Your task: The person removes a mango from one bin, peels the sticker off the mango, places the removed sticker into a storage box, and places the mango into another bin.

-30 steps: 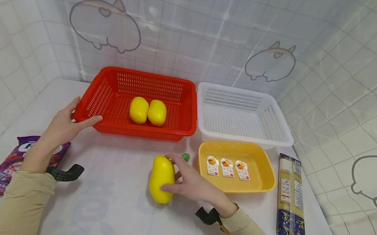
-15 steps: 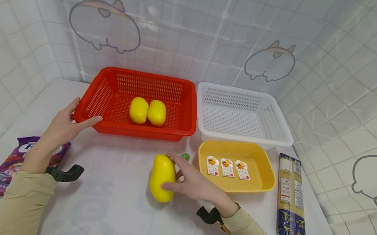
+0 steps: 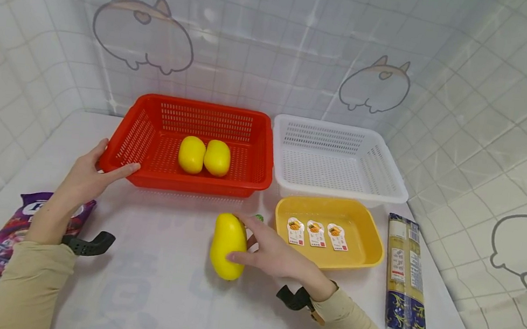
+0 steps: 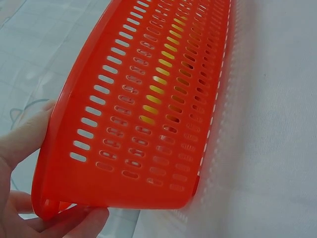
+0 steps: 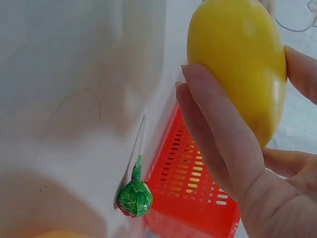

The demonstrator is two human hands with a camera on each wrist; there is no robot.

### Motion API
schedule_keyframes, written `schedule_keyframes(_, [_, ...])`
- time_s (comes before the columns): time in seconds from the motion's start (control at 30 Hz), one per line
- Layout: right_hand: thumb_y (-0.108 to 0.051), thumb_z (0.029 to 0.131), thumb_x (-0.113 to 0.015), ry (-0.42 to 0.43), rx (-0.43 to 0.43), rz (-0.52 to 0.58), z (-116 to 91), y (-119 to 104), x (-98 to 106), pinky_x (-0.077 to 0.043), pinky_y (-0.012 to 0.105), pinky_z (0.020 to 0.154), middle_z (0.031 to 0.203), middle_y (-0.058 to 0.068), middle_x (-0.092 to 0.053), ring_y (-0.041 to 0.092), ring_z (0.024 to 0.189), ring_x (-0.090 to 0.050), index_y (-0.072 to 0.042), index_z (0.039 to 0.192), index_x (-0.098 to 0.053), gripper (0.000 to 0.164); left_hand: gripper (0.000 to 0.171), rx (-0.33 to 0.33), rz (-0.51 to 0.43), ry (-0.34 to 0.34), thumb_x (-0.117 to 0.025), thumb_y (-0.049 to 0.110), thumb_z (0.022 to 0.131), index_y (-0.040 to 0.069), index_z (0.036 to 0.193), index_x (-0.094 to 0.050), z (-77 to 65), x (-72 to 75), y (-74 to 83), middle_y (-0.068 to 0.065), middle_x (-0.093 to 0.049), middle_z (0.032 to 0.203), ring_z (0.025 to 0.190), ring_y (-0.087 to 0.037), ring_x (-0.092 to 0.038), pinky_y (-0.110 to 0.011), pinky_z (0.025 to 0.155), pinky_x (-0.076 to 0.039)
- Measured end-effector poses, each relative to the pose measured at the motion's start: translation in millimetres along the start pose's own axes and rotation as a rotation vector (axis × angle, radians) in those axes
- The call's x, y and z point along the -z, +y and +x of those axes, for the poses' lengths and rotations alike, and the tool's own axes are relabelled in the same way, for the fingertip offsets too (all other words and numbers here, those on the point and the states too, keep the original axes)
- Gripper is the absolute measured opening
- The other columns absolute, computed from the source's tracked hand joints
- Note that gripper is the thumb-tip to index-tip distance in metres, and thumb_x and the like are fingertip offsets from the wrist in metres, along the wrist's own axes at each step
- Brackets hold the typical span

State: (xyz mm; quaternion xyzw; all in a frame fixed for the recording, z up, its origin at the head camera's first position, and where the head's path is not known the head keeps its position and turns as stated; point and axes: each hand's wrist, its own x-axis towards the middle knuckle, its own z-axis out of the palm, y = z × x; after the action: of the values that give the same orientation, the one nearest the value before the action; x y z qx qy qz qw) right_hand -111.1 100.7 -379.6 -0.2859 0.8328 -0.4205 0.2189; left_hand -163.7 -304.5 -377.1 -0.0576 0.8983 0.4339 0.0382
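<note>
My right hand [image 3: 278, 252] grips a yellow mango [image 3: 227, 247] from its right side, in front of the baskets. In the right wrist view, fingers and thumb sit around the mango [image 5: 235, 54]. The left hand [image 3: 89, 174] holds the front left corner of a red plastic basket [image 3: 197, 185]. Seen from the left wrist, its thumb and fingers clasp the rim of the basket [image 4: 124, 144]. Two more yellow mangoes [image 3: 205, 156] lie side by side inside that basket.
A white basket [image 3: 333, 193] stands right of the red one. Before it sits a yellow tray [image 3: 353, 253] with three fruit labels [image 3: 316, 234]. A green-wrapped lollipop [image 5: 134, 198] lies nearby. Pasta packs [image 3: 406, 281] flank the right; a purple snack bag [image 3: 6, 238] lies left.
The mango and my right hand have shifted slightly upward in the head view, toward the red basket. My left hand keeps its hold on the basket.
</note>
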Motion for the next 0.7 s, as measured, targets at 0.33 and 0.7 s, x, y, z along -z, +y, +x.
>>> schedule_keyframes(0.33, [-0.037,0.089,-0.076,0.007,-0.015,0.012,2,-4,5,-0.055,0.032,0.086,0.133,-0.012,-0.050,0.021,0.108,-0.056,-0.041,0.152,-0.032,0.078,0.110,0.003,-0.002,-0.008,-0.056,0.064,0.092,0.014,0.156,0.017,-1.0,1.0,0.8,-0.031,-0.009,0.163,0.142,-0.056,-0.021,-0.075,0.103,-0.033])
schedule_keyframes(0.7, [-0.033,0.090,-0.075,0.009,0.025,0.016,6,-18,18,-0.054,0.037,0.093,0.126,-0.012,-0.054,0.016,0.109,-0.055,-0.035,0.155,-0.032,0.078,0.111,0.004,0.000,-0.002,-0.057,0.066,0.090,0.014,0.157,0.016,-1.8,-0.1,1.6,-0.031,-0.010,0.162,0.142,-0.056,-0.021,-0.074,0.103,-0.034])
